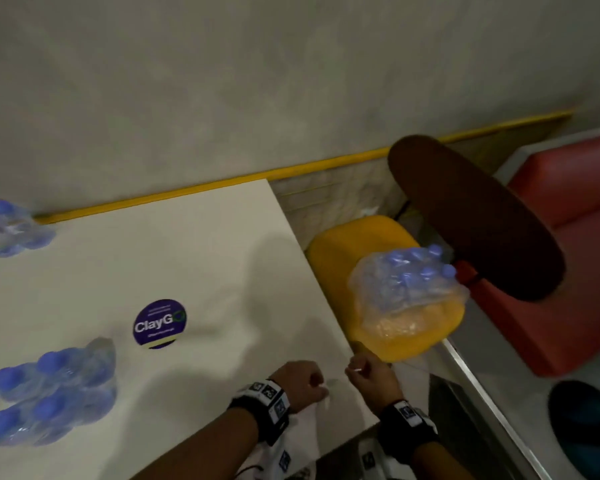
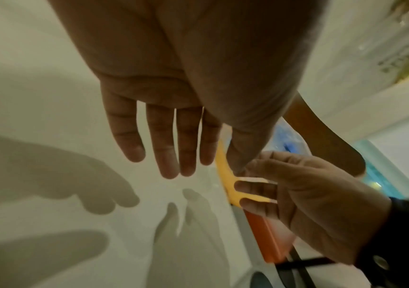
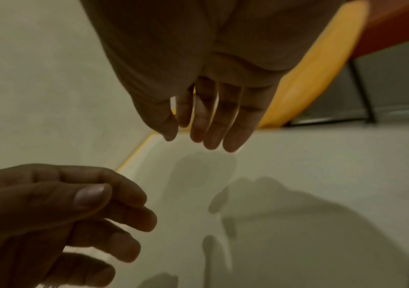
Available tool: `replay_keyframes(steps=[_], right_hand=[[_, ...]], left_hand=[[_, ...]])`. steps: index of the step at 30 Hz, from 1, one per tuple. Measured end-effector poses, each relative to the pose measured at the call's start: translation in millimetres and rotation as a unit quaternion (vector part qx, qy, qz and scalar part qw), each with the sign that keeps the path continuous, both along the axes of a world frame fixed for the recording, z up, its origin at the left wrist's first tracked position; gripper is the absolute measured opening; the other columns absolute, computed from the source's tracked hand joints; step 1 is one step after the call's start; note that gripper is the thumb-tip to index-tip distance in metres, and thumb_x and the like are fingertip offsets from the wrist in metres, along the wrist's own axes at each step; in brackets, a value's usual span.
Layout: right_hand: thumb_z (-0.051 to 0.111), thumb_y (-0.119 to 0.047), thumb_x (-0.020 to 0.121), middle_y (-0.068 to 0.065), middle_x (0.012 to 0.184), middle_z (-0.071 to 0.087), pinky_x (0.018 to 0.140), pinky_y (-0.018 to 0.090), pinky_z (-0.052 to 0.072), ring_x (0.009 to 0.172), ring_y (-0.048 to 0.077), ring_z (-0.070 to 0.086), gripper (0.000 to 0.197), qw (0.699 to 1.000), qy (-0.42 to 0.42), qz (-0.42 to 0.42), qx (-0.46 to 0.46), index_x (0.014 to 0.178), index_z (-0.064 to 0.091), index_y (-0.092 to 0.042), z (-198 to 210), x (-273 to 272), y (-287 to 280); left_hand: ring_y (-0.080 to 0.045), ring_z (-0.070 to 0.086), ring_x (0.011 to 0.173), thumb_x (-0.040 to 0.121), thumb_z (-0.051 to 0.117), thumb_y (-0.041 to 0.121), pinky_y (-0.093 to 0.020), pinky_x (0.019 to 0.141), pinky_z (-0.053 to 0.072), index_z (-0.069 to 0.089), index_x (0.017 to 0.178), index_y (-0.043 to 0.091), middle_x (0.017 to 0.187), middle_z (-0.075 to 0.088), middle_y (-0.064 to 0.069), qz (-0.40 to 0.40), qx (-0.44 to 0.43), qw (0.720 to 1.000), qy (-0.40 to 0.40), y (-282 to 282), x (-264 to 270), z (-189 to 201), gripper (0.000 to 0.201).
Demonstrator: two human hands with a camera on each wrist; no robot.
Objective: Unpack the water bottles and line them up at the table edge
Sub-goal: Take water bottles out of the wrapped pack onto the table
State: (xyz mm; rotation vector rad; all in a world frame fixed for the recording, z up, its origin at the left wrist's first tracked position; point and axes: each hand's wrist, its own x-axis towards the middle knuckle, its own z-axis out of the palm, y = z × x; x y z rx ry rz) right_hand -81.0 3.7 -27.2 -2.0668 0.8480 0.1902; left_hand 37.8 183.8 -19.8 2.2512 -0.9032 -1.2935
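Near the white table's [image 1: 194, 251] front right corner, my left hand [image 1: 305, 381] and right hand [image 1: 368, 375] hover close together, empty. In the wrist views the left hand [image 2: 168, 155] and the right hand [image 3: 205, 126] have relaxed, nearly straight fingers above the tabletop. A cluster of blue-capped water bottles [image 1: 52, 389] in clear wrap stands at the table's near left. A second cluster [image 1: 11, 226] is at the far left corner. A third pack [image 1: 409, 282], in loose plastic, lies on the yellow chair [image 1: 343, 247] to the right, beyond both hands.
A round purple sticker [image 1: 159, 323] marks the table's middle. A dark brown chair back [image 1: 475, 216] and a red bench [image 1: 568, 244] stand right of the yellow chair. The grey wall with a yellow strip [image 1: 243, 178] runs behind the table.
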Motion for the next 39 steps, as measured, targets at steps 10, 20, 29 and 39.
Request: replay_keyframes(steps=[10, 20, 29, 39], right_hand=[[0.068, -0.029, 0.084, 0.001, 0.106, 0.064, 0.075, 0.037, 0.053, 0.089, 0.022, 0.065, 0.032, 0.989, -0.047, -0.113, -0.086, 0.114, 0.057, -0.023, 2.5, 16.8, -208.5], [0.068, -0.046, 0.082, -0.006, 0.107, 0.064, 0.082, 0.036, 0.047, 0.096, 0.018, 0.059, 0.037, 0.994, 0.001, 0.005, -0.108, 0.115, 0.059, -0.033, -23.6, 71.9, -239.0], [0.085, -0.025, 0.069, -0.001, 0.113, 0.066, 0.093, 0.041, 0.052, 0.103, 0.018, 0.061, 0.062, 0.993, -0.036, -0.039, -0.102, 0.124, 0.055, -0.029, -10.0, 38.6, -222.6], [0.082, -0.045, 0.057, -0.006, 0.093, 0.063, 0.063, 0.03, 0.045, 0.076, 0.022, 0.062, 0.063, 0.992, -0.01, 0.042, -0.12, 0.106, 0.045, -0.035, 49.5, -21.4, -114.2]], left_hand=[[-0.02, 0.057, 0.122, 0.073, 0.058, 0.059, -0.044, 0.101, 0.052, 0.043, 0.142, 0.034, 0.14, 0.053, 0.004, 0.13, -0.132, 0.983, -0.003, -240.6, -18.4, -39.5, 0.075], [-0.025, 0.064, 0.083, 0.09, 0.066, 0.016, -0.038, 0.073, 0.057, 0.059, 0.119, 0.022, 0.096, 0.063, -0.001, 0.183, -0.129, 0.967, -0.122, -276.0, 13.2, 1.0, 0.031], [-0.022, 0.068, 0.093, 0.072, 0.081, 0.027, -0.04, 0.084, 0.059, 0.063, 0.113, 0.021, 0.102, 0.068, 0.0, 0.129, -0.118, 0.982, -0.078, -254.9, 14.8, 9.7, 0.045], [-0.008, 0.065, 0.077, 0.058, 0.089, 0.044, -0.03, 0.071, 0.057, 0.07, 0.091, 0.028, 0.087, 0.063, 0.01, 0.083, -0.184, 0.976, -0.076, -86.1, 18.7, 49.3, 0.041]])
